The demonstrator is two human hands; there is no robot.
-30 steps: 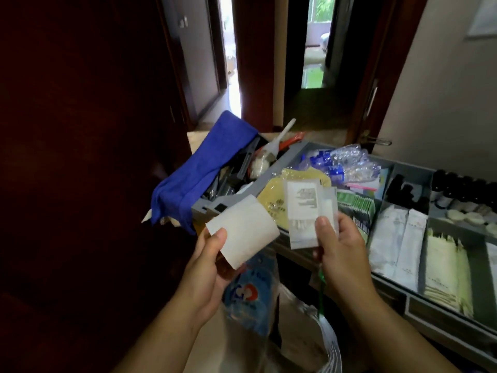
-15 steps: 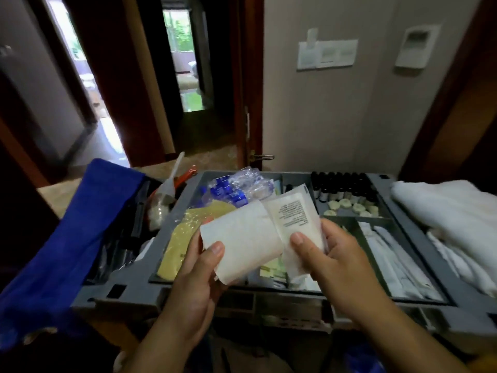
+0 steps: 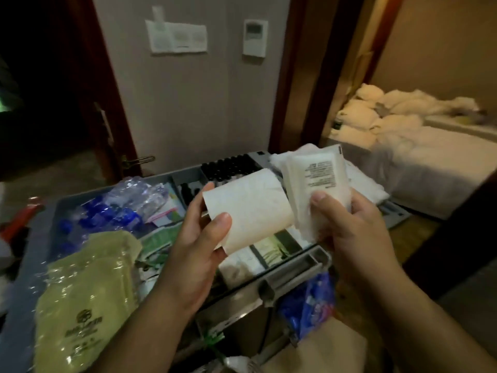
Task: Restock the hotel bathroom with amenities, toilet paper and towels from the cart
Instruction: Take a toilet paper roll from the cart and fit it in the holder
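I am at the gathering step, standing over the cart [image 3: 293, 267] with both hands loaded. My left hand [image 3: 199, 254] has its fingers [image 3: 200, 200] and thumb curled round a white paper roll [image 3: 250, 208], and my right hand [image 3: 352, 227] pinches a small stack of white amenity packets [image 3: 320, 179] just beside it, both held above the cart's tray, not resting in it. Next, I judge, I must carry them to the bathroom, which I cannot see from here, with a firm pinch so no slippery packet slides out.
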